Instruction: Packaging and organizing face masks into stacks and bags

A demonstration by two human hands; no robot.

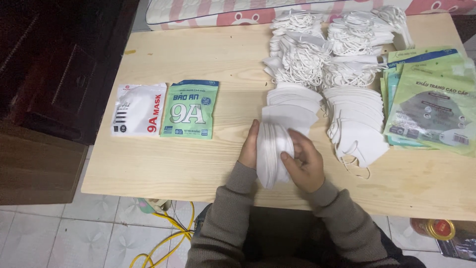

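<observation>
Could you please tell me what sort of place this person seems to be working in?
Probably a room at home used for packing face masks: a plain wooden table on tiled floor, a patterned mattress behind it, heaps of white masks and a stack of green pouches.

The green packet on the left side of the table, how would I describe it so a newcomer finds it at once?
Start at the pale wooden table and look to its left part, away from the heaps of white face masks. Two flat packets lie there side by side, well left of the hands. The green packet is the right one of the pair, next to the white packet, and the only green thing on that side.
</observation>
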